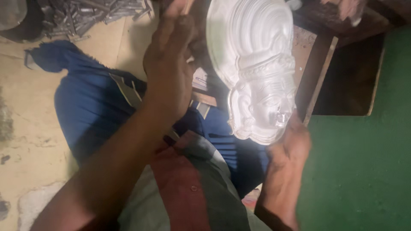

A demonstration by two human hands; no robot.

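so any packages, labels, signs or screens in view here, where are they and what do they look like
No screens or signs show.
Paper slip: possibly a label, small, pale and printed, between the left hand and the white relief mask, too blurred to be sure.
Right hand grips the mask's lower edge.
Packages: none that I can make out.
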